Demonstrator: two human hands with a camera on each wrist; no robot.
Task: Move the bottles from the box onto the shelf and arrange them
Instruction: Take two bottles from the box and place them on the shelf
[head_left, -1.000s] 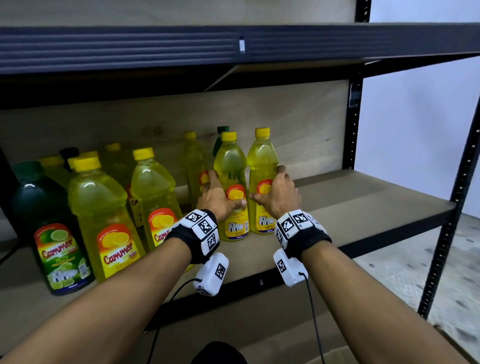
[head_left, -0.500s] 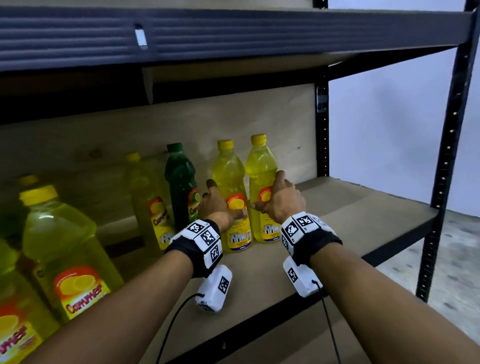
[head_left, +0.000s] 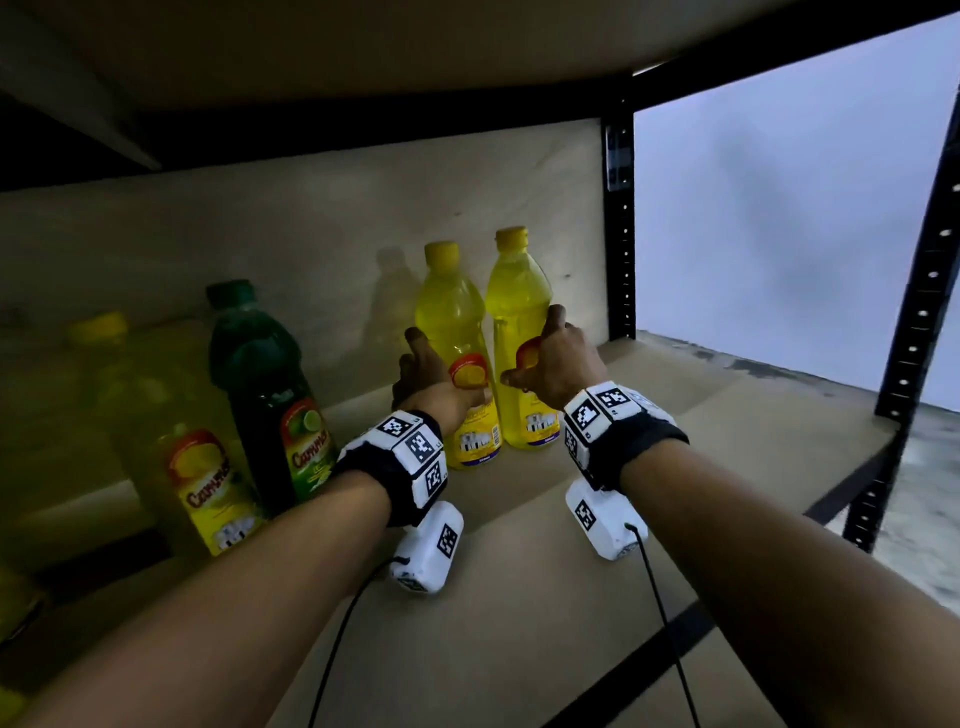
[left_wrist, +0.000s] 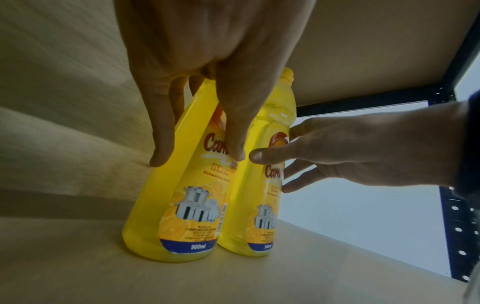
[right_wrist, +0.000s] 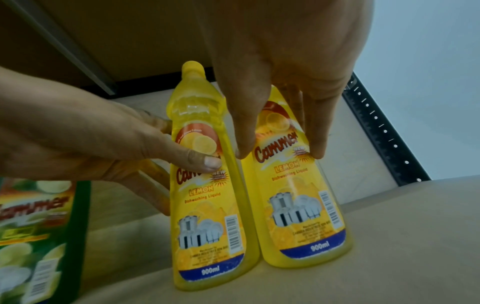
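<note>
Two tall, see-through plastic bottles of yellow dishwashing liquid stand upright and touching each other on the pale, matte wooden shelf (head_left: 597, 597), near its back board and right-hand black perforated metal post (head_left: 621, 228). Each has a narrow neck, a yellow cap and a glossy label reading "Cammer Lemon, 900ml". The left hand (head_left: 434, 387) is clamped on the left yellow bottle (head_left: 452, 322): its thumb presses the front label and its fingers wrap round the far side. The right hand (head_left: 558, 358) grips the right yellow bottle (head_left: 519, 291) the same way, thumb on the label and fingers curled round the right side. The two thumbs lie close together, just apart, in the left wrist view. Both wrists wear black bands carrying white blocks printed with square black markers, and a thin black cable trails from each. To the left on the same shelf stand a dark green bottle (head_left: 260, 374) with a green cap and lime label, and beside it, nearer the front, another yellow bottle (head_left: 171, 441), blurred. The underside of the shelf above is plain brown board.
</note>
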